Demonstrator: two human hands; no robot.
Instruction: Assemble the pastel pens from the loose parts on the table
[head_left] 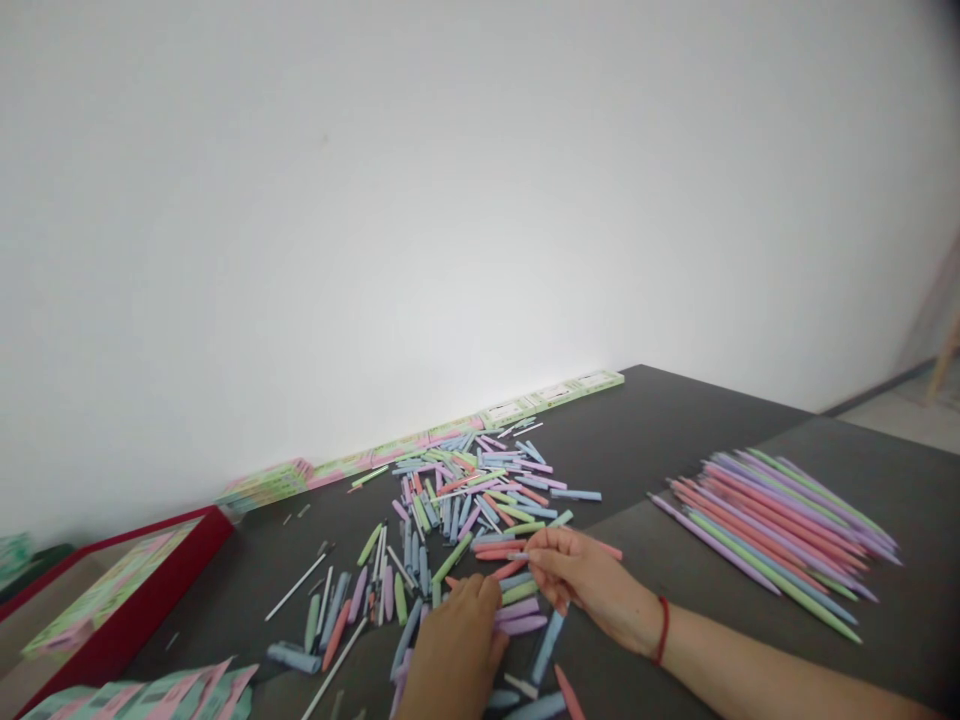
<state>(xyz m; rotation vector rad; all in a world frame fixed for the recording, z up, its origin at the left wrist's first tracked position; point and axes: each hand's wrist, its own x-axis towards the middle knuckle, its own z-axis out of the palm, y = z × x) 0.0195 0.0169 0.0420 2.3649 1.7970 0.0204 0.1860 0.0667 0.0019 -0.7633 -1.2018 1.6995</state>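
A scattered heap of pastel pen parts in blue, pink, green and purple lies on the dark table. My left hand rests palm down on the near edge of the heap, fingers curled over some pieces. My right hand, with a red string at the wrist, pinches a thin piece at its fingertips just above the heap. To the right lies a neat fan of assembled pastel pens, apart from both hands.
A red box holding printed cards stands at the left. Pastel printed cartons line the white wall. More pink and green packets lie at the bottom left. Thin white refills are strewn left of the heap.
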